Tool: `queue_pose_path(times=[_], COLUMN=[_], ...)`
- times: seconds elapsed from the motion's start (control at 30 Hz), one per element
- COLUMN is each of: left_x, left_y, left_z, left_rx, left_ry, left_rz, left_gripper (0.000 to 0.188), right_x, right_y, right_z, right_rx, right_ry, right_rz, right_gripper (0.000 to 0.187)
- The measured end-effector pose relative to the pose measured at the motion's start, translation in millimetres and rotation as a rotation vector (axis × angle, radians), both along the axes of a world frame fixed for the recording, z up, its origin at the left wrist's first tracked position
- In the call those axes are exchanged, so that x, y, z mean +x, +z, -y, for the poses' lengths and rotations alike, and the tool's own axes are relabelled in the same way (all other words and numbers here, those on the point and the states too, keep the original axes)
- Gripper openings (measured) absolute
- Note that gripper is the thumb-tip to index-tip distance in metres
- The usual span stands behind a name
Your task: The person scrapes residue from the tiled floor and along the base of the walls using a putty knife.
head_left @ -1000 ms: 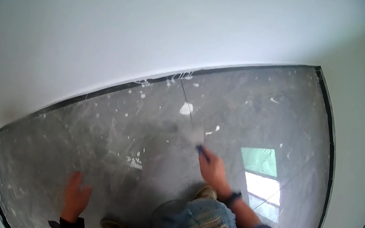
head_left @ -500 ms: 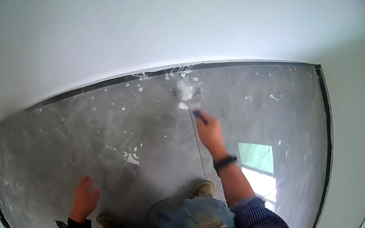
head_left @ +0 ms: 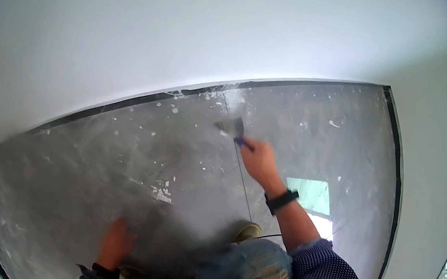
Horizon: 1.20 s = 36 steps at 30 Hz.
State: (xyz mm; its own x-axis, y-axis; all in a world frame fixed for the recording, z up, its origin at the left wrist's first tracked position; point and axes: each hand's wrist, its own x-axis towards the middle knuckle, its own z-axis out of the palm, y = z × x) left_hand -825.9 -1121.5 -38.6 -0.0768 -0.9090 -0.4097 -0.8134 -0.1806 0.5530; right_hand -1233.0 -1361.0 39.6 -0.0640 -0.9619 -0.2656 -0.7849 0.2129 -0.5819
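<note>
My right hand (head_left: 258, 155) is closed round the dark blue handle of a putty knife (head_left: 231, 125). Its wide metal blade, somewhat blurred, lies at the grey floor (head_left: 198, 153) beside a thin straight joint line. A few white crumbs show by the blade. Between the blade and the wall, a whitish smear (head_left: 235, 96) marks the floor. My left hand (head_left: 117, 242) hangs low over the floor on the left, nearest to my shoe, its fingers smeared by motion; no object shows in it.
A white wall (head_left: 195, 24) rises beyond the floor, with a dark strip (head_left: 118, 104) along its foot. Another wall (head_left: 426, 171) stands on the right. White flakes (head_left: 161, 193) and spots dot the floor. My jeans knee (head_left: 256, 267) and shoe (head_left: 248, 232) are close below.
The putty knife's blade has swung toward the left. White material near the wall has thinned to a smear. My left hand has shifted slightly right.
</note>
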Motion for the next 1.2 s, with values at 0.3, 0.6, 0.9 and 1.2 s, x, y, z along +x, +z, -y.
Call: queue_pose_path(times=[0.3, 0.6, 0.9, 1.2], left_x=[0, -10, -7, -7], left_y=[-20, -10, -21, -7], left_z=[0, 15, 27, 27], left_rx=[-0.094, -0.031, -0.037, 0.001], left_ry=[0.032, 0.098, 0.070, 0.037], left_rz=[-0.005, 0.007, 0.058, 0.055], left_gripper=[0.047, 0.048, 0.037, 0.032], right_x=[3, 3, 48, 98], right_y=[-10, -10, -26, -79], right_z=[-19, -49, -92, -102], right_rx=[-0.040, -0.102, 0.018, 0.398], right_ry=[-0.171, -0.088, -0.037, 0.267], right_rz=[0.044, 0.043, 0.046, 0.050], right_gripper=[0.036, 0.034, 0.058, 0.091])
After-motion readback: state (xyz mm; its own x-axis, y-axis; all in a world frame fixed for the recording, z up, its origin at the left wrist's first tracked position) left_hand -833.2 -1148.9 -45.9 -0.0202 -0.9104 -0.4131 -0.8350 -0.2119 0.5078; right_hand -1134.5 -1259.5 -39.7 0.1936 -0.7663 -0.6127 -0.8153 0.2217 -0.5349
